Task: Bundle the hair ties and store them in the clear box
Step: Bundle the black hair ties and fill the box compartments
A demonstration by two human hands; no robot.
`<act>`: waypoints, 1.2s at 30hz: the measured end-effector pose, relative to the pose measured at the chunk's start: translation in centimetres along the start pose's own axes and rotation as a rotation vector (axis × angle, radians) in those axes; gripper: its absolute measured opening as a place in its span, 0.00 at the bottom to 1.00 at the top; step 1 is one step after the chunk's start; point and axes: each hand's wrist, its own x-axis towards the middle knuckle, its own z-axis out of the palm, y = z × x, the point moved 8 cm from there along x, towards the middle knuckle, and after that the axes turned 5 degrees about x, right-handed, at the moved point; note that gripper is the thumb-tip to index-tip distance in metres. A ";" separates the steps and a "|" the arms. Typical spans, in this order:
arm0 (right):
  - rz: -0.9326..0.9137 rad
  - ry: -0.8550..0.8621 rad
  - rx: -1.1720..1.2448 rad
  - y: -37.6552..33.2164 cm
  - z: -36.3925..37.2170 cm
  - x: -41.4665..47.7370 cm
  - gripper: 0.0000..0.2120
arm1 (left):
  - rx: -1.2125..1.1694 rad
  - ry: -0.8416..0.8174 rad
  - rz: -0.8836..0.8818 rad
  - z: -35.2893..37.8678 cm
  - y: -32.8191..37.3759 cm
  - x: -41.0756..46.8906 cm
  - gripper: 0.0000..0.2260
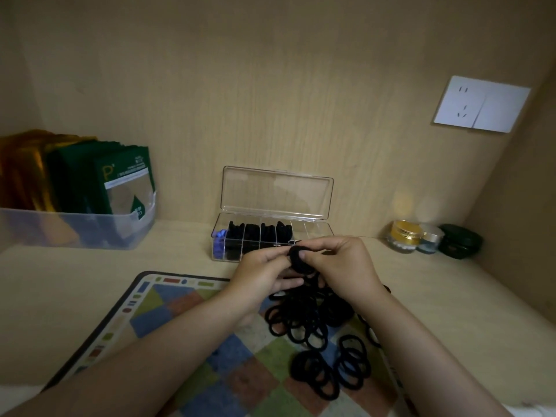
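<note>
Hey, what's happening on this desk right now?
A person is bundling hair ties. Their left hand and right hand pinch a small bundle of black elastic hair ties above a loose pile of black hair ties on the colourful patchwork mat. Behind, the clear plastic compartment box stands open, several compartments already holding black bundles.

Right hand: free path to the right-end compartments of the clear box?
Probably yes. The lid stands open, the right hand is just in front of the clear box, nothing between. Both it and the left hand pinch a hair tie bundle, though.
</note>
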 end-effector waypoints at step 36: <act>-0.093 -0.551 -0.937 1.4 2.9 -1.0 0.15 | 0.340 0.313 0.203 -4.1 2.0 0.1 0.12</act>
